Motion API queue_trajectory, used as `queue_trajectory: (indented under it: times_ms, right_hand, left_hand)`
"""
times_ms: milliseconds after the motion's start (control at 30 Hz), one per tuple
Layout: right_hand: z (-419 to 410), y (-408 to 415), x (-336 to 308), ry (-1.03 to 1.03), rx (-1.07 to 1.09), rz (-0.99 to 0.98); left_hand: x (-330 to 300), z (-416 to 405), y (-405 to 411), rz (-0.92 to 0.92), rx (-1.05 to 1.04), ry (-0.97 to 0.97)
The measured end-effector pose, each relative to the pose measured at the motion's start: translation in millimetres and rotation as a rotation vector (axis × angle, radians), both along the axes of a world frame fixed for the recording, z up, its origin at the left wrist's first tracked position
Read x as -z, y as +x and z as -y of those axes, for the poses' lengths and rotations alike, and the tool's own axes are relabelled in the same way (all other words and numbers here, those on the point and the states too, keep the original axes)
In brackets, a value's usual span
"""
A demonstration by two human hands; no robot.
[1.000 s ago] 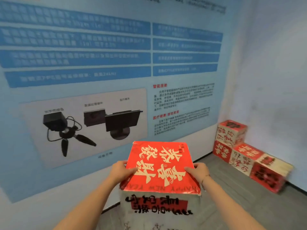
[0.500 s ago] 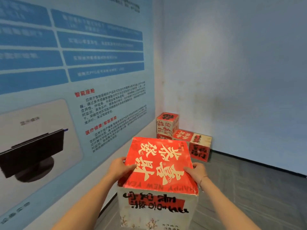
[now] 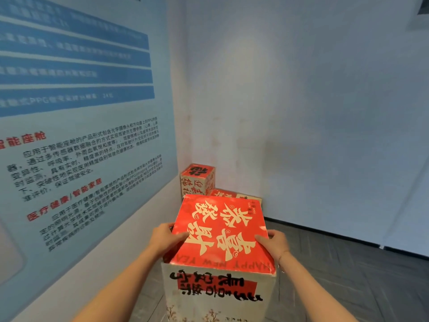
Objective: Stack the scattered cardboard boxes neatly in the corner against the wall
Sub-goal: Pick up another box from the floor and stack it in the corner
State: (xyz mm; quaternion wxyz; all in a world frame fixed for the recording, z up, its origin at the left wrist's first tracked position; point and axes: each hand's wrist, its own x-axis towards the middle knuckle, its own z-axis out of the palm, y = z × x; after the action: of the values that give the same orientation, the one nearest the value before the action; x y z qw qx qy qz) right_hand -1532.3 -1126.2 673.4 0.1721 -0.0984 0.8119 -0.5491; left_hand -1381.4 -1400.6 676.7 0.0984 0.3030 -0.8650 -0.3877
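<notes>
Your L hand point(image 3: 166, 238) & R hand point(image 3: 274, 244) grip opposite sides of the red-topped box point(image 3: 220, 235), thumbs on lid, held chest-high facing the corner; stacked boxes point(image 3: 197, 180) sit w/ backs to the wall point(image 3: 301, 112).

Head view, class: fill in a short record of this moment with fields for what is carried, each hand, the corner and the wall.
carried: red-topped box, held in front of the person, top flap tilted
left hand: grips the box's left side, thumb on the red top
right hand: grips the right side, thumb on top
corner: stacked boxes on the floor, partly hidden behind the carried one
left wall: blue poster with printed text
</notes>
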Motion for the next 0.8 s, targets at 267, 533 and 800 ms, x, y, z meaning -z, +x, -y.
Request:
queue_trajectory:
  times_ms: [267,533,800]
  right_hand:
    - [32.1,-94.0,-2.9,-0.032,0.004,-0.033]
    - [91.2,-186.4,21.4,-0.019,0.047,0.029]
    - [160.8,-298.8,28.7,0.022,0.098,0.033]
  left_hand:
    - [1.3,34.3,-96.2,-0.020,0.013,0.018]
    - [19.7,96.5,-195.0,0.007,0.053,0.039]
    - [9.2,180.6,-331.4,0.050,0.150,0.061]
